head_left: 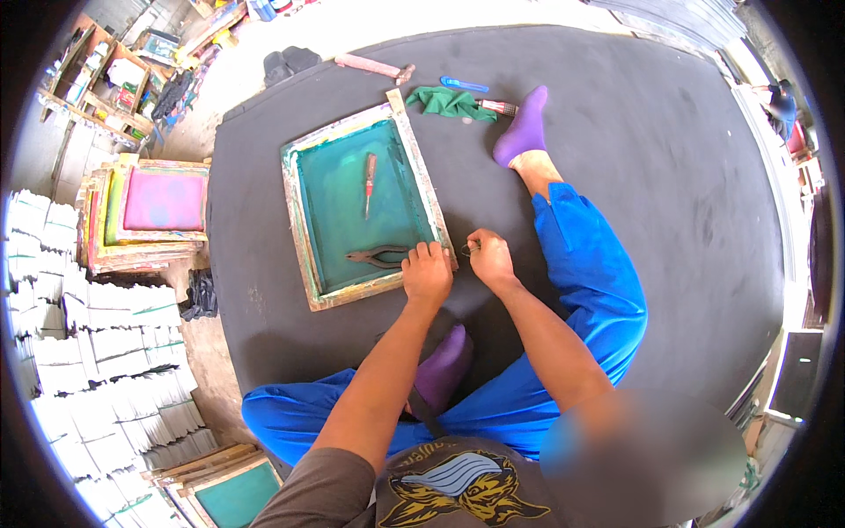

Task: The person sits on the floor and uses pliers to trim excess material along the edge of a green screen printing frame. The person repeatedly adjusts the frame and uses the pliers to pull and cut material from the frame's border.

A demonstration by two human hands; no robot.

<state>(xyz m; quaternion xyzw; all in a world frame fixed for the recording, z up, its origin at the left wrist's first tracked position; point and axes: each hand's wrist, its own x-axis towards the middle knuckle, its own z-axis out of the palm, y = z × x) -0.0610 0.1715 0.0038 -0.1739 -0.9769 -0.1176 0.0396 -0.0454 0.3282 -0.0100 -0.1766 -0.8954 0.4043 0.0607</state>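
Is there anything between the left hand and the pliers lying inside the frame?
Nothing visible. The left hand rests on the wooden frame's near corner, and the pliers lie on the green mesh just to its left, with only bare mesh between them.

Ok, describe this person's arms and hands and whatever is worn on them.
Both forearms are bare, and the left hand and right hand wear no gloves. I can make out no rings, watch or bands. A short brown-grey sleeve covers the left upper arm. The right upper arm is blurred out.

Paint-stained wooden frame (304, 220), teal mesh (339, 207)
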